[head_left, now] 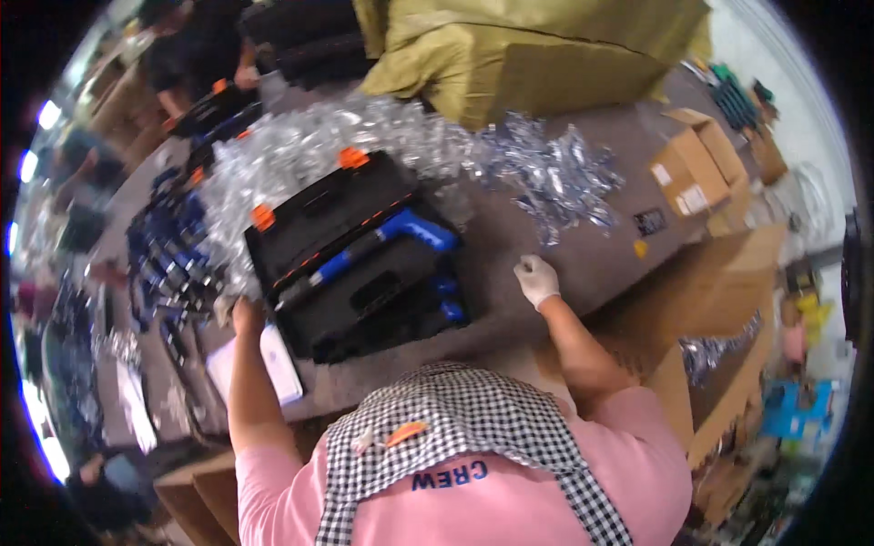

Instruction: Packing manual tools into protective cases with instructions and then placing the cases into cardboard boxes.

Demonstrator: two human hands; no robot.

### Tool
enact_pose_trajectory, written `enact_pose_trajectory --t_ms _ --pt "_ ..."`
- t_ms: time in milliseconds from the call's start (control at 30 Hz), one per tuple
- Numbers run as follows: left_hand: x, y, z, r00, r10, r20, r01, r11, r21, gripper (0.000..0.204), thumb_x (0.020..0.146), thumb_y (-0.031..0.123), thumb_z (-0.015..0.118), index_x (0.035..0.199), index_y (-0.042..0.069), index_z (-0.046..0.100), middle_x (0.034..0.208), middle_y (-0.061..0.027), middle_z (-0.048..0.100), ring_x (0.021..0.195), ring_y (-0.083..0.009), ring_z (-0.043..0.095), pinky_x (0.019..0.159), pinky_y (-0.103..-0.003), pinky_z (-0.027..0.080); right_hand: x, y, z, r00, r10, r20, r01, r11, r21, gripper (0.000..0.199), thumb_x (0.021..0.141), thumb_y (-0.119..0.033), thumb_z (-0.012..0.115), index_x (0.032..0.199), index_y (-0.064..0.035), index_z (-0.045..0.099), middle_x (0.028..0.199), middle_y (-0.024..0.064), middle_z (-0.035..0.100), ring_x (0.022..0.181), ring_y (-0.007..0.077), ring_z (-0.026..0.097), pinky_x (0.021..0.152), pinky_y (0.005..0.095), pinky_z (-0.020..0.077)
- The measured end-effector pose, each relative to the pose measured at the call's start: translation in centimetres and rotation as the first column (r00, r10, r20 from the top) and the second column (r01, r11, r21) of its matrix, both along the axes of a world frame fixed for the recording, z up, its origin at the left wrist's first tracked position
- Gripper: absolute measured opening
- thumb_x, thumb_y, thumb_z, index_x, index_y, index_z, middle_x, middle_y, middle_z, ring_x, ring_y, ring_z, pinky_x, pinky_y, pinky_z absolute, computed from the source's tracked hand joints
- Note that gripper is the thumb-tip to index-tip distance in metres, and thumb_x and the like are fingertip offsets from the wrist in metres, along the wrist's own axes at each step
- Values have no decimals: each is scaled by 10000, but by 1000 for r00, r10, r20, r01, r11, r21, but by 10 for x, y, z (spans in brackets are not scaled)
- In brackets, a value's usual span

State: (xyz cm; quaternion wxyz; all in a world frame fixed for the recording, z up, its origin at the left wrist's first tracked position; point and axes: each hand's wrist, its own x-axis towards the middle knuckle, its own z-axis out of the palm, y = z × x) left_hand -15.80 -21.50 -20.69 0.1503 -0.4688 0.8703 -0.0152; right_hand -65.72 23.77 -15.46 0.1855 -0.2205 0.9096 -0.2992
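black moulded plastic case [350,264] lies open between a gloved right hand [535,278], fisted empty, and left hand [241,314], grip unclear.

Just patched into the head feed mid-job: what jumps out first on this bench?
The open black tool case with orange latches sits mid-table, a blue-handled tool lying across it. Behind it spreads a heap of clear plastic bags, trailing right across the grey table. The gloved right hand rests on the table right of the case; the left hand is at the case's left edge.

Motion-blurred, dim; bright lights at left rim; fisheye edges bent.
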Motion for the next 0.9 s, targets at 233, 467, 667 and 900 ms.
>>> enact_pose_trajectory --t_ms 233,467,667,900 --pt "11 -14 -2 944 201 -261 -201 979 27 522 840 401 640 1170 -1 588 1178 -230 624 1086 -401 593 929 -455 470 -70 -25 8 807 -306 -505 343 939 -21 513 778 -314 698 1192 -40 568 1134 243 610 1088 419 559 926 481 432" --pt "-2 55 137 575 103 -811 -496 833 -245 276 950 236 561 793 19 492 680 -193 540 629 -358 543 574 -455 412 -123 -42 -22 951 -102 -291 192 934 301 397 828 -292 636 1127 -31 623 1101 226 652 1042 423 605 883 482 475" --pt "-102 159 236 622 252 -741 -52 958 282 181 858 167 645 792 17 569 778 -117 622 772 -297 627 704 -406 498 -82 -46 -16 968 -197 153 212 973 -93 270 844 -180 668 1008 28 616 866 145 670 796 241 656 731 362 502" --pt "-148 166 203 872 -433 -227 382 893 -236 214 764 193 630 946 98 688 863 -69 566 885 -276 565 701 -381 499 33 -166 175 528 630 -570 -816 562 -136 216 736 -113 685 948 -79 664 943 135 653 884 357 612 797 410 494"
